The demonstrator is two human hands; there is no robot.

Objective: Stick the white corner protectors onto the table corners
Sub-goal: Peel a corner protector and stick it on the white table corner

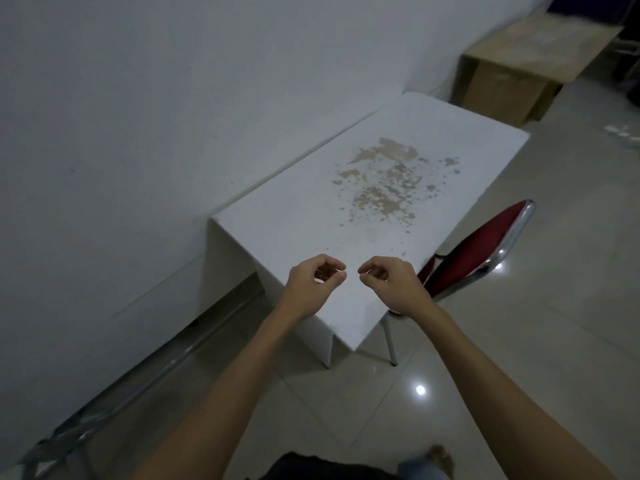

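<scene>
A white table (pixel 311 216) stands against the wall, with peeled brownish patches in the middle of its top. My left hand (pixel 313 284) and my right hand (pixel 391 284) hover side by side over its near end, a small gap between them. On each hand the fingers are curled, with thumb and forefinger tips nearly meeting. Nothing shows between the fingers. No white corner protector is distinguishable in view. The nearest table corner (pixel 354 348) lies below my hands and looks bare.
A red chair with a chrome frame (pixel 478 251) is tucked at the table's right side. A cardboard box (pixel 512 71) sits on the floor beyond the far end. The white wall (pixel 138 133) runs along the left; glossy tiled floor (pixel 519 341) lies to the right.
</scene>
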